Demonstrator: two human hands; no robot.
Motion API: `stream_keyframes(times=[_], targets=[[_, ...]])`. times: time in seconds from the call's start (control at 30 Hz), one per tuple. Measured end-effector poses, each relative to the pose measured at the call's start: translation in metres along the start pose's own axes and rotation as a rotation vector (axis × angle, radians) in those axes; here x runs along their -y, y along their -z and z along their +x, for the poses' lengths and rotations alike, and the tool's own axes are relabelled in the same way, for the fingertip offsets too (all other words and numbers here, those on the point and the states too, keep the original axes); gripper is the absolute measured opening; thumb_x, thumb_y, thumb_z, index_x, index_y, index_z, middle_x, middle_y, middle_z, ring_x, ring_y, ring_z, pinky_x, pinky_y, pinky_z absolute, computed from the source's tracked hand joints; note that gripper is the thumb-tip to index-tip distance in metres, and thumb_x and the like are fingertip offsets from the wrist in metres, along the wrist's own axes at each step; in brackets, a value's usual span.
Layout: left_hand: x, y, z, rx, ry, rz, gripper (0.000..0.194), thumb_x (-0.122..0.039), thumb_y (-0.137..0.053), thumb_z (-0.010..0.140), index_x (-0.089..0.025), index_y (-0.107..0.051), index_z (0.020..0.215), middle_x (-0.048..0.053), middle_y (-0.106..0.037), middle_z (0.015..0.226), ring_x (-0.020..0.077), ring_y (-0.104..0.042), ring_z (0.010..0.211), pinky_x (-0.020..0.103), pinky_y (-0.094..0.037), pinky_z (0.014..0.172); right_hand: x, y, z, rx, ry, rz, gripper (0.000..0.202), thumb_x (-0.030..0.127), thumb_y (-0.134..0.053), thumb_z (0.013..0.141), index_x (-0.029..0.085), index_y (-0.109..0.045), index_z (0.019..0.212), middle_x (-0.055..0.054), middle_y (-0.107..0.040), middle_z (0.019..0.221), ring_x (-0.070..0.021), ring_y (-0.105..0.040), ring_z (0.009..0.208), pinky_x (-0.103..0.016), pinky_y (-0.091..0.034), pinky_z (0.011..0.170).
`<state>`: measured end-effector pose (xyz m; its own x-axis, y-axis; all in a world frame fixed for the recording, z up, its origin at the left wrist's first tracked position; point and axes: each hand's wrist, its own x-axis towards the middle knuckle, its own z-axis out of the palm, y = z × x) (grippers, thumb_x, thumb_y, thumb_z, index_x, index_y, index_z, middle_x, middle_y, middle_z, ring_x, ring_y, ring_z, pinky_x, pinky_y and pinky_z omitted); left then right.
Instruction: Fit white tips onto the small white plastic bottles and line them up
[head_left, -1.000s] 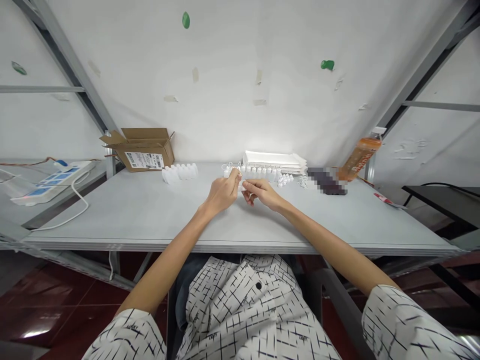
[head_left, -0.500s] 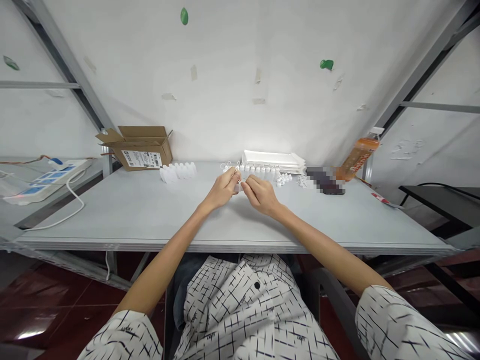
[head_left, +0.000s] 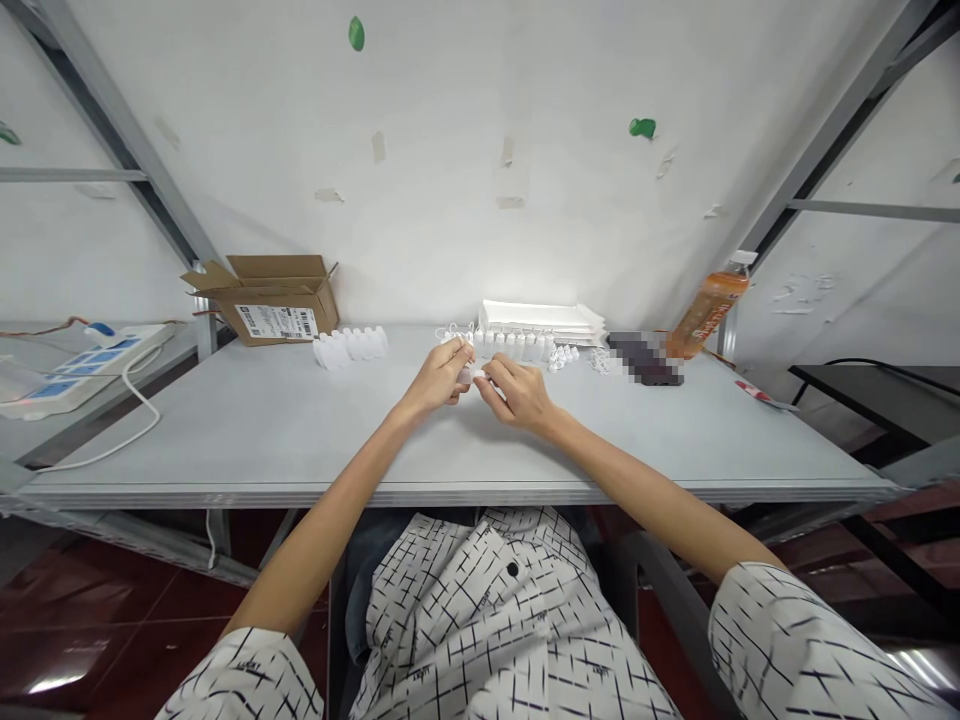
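Near the middle of the grey table (head_left: pixel 300 430), my left hand (head_left: pixel 441 376) is closed around a small translucent white bottle (head_left: pixel 466 376), mostly hidden by the fingers. My right hand (head_left: pixel 517 390) pinches the white top at the bottle's right end, its fingertips close to those of the left. Behind my hands stands a row of small white bottles (head_left: pixel 517 345). Small white caps (head_left: pixel 562 357) lie in a pile right of that row, with small white pieces (head_left: pixel 602 361) beyond them. Another group of translucent bottles (head_left: pixel 350 345) stands to the left.
An open cardboard box (head_left: pixel 277 310) sits at the back left. White trays or sheets (head_left: pixel 540 318) are stacked against the wall. Toward the right are a blurred dark object (head_left: pixel 646 358) and an orange drink bottle (head_left: pixel 709 308). A power strip (head_left: pixel 86 370) with a cable lies far left.
My hands have turned the small bottle so that it lies more sideways between them, with its white top now showing at my right fingertips. The whole view has shifted slightly.
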<state>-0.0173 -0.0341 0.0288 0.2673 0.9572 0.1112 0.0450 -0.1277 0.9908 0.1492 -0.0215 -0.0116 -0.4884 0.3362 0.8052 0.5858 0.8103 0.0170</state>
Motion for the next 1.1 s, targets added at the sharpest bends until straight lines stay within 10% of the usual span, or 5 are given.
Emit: stream_keyframes(times=[0.33,0.57,0.9,1.1], targets=[[0.006,0.0,0.001,-0.128,-0.216,0.384,0.021,-0.03,-0.037,0.097,-0.02,-0.045,0.08,-0.004,-0.039,0.064,0.0093,-0.042,0.053,0.02,-0.046,0.053,0.011,0.0,0.002,0.094,-0.384,0.54,0.042,0.047,-0.037,0.1,0.023,-0.031,0.066,0.003,-0.037,0.058,-0.0119,-0.034,0.054,-0.028,-0.029,0.057],[0.013,0.0,0.001,-0.164,-0.427,0.663,0.016,-0.023,-0.034,0.096,-0.021,-0.043,0.083,-0.003,-0.045,0.064,0.012,-0.045,0.053,0.025,-0.043,0.06,0.015,0.002,0.006,0.227,-0.76,1.027,0.052,0.062,-0.047,0.09,0.024,-0.031,0.059,0.007,-0.026,0.049,-0.0089,-0.025,0.044,-0.027,-0.022,0.046],[0.004,0.0,-0.001,-0.103,-0.232,0.329,0.024,-0.037,-0.037,0.097,-0.02,-0.046,0.082,-0.002,-0.04,0.07,0.0114,-0.043,0.063,0.022,-0.054,0.058,0.01,0.005,0.008,0.015,-0.328,0.535,0.038,0.045,-0.044,0.097,0.021,-0.044,0.068,0.004,-0.039,0.058,-0.011,-0.034,0.054,-0.028,-0.029,0.057],[0.005,0.001,-0.001,-0.081,-0.203,0.385,0.023,-0.035,-0.038,0.097,-0.02,-0.045,0.082,-0.001,-0.043,0.071,0.0122,-0.045,0.064,0.021,-0.052,0.059,0.009,0.005,0.008,0.15,-0.414,0.611,0.04,0.046,-0.043,0.095,0.022,-0.038,0.064,0.004,-0.036,0.055,-0.011,-0.033,0.053,-0.027,-0.029,0.055]])
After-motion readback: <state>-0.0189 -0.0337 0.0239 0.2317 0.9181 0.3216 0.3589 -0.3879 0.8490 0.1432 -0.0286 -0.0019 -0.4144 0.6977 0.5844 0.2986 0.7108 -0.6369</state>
